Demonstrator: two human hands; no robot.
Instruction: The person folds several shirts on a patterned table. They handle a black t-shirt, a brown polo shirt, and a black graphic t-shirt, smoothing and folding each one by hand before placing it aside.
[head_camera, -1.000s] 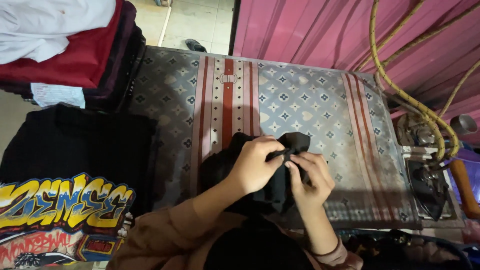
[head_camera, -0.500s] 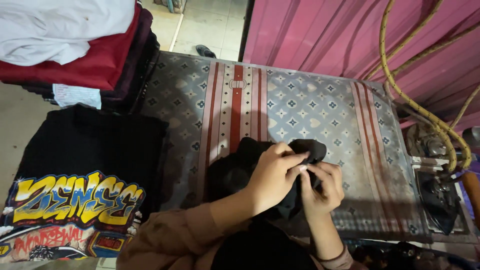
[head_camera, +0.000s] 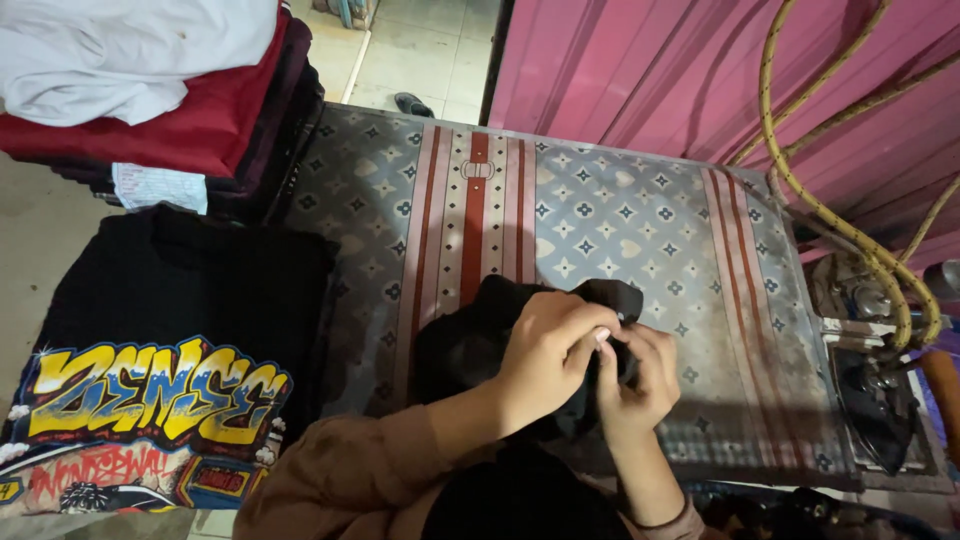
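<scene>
So the person is bent over the padded table (head_camera: 640, 230), the one with the grey patterned cover and the red stripe down the middle, and both hands are bunched up in a black garment (head_camera: 470, 345) that sits near the front edge, right in front of them. The left hand (head_camera: 545, 355) is curled over the top of the cloth with its fingers pressed down onto a fold, and the right hand (head_camera: 640, 375) comes in from the other side, fingertips pinching the same bit of fabric, so the two hands are basically touching each other. Can't tell exactly which part of the garment they've got hold of, could be a collar or a hem, it's all black on black.

As far as progress goes, I'd say this piece is barely started: it's a crumpled lump, not spread flat, no neat fold in it yet. Meanwhile there's a black shirt with a bright graffiti print (head_camera: 150, 400) already laid out flat off to the left, and a stack of folded clothes (head_camera: 150, 100) in white, red and dark colours at the far left corner, so some pieces look done.

The iron (head_camera: 880, 405) is parked on its stand at the right end, well away from the hands, with a yellow braided hose (head_camera: 800, 190) looping above it against the pink corrugated wall (head_camera: 650, 70)
</scene>
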